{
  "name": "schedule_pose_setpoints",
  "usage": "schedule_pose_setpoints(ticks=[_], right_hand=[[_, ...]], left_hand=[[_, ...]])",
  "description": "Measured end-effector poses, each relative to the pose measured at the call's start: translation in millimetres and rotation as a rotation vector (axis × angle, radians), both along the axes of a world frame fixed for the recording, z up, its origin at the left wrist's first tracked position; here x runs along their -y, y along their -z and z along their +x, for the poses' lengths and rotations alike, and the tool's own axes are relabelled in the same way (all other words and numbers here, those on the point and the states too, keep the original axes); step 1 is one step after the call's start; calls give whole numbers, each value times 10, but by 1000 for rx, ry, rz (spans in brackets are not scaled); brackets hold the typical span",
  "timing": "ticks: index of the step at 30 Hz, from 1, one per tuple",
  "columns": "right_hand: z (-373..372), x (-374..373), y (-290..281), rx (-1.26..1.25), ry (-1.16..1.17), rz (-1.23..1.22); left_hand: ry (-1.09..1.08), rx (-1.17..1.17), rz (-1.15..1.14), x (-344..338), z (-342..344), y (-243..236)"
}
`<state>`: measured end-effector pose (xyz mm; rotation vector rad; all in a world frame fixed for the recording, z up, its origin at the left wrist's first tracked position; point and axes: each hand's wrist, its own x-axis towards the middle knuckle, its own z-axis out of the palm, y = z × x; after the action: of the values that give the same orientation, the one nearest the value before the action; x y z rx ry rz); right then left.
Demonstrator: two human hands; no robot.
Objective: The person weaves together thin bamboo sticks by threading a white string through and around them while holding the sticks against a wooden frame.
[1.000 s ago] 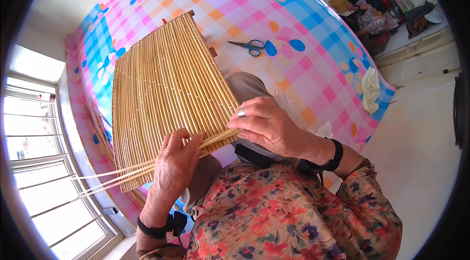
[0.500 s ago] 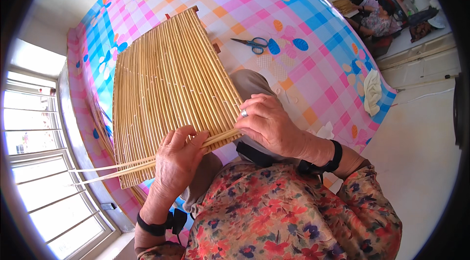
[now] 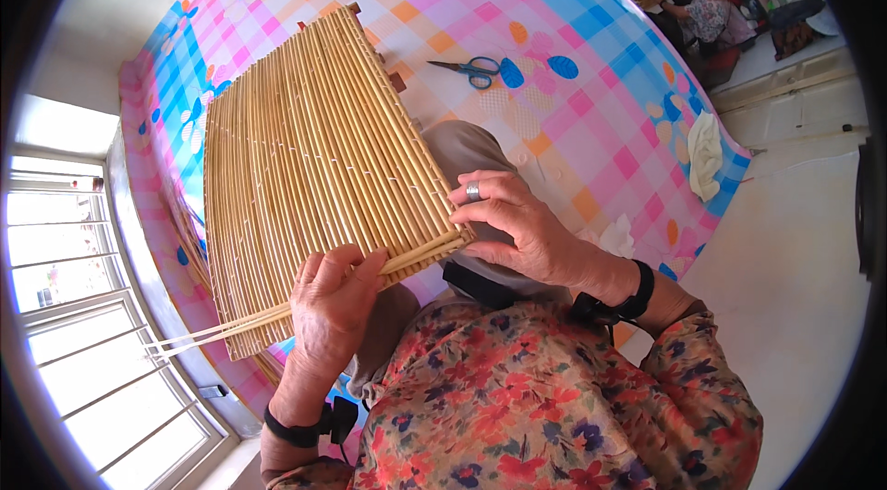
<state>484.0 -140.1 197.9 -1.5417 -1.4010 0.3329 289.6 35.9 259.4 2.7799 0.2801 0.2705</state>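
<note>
A panel of many slender cane or bamboo rods [image 3: 314,148], laid side by side, rests tilted across my lap. Several long pale strips [image 3: 416,256] run along its near edge, their loose ends reaching left past the panel. My left hand [image 3: 334,301] is closed on these strips, thumb on top, against the panel. At the panel's right corner is my right hand [image 3: 517,224], a ring on one finger. Its thumb and fingers stand apart around the strips' right ends, fingertips at the panel's edge. The panel's underside is hidden.
Scissors [image 3: 476,72] with blue-green handles lie on the checked, flowered sheet [image 3: 591,130] beyond the panel. A crumpled cream cloth [image 3: 704,157] is at the right edge. Left stands a barred window [image 3: 83,305]. Another person [image 3: 707,17] sits at the far right.
The panel has shifted slightly left. My right hand's fingers and thumb have loosened and spread at the strips' right ends, which have slid right. My left hand keeps its grip.
</note>
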Motion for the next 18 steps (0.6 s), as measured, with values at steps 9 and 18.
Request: schedule_pose_setpoints(ticks=[9,18], right_hand=[[-37,-38,-49,-161,19,-18],[-115,-64,-19,-110,88,30]], left_hand=[[-2,7,31,-17,5,-34],[-4,-19,26,1,-22,5]])
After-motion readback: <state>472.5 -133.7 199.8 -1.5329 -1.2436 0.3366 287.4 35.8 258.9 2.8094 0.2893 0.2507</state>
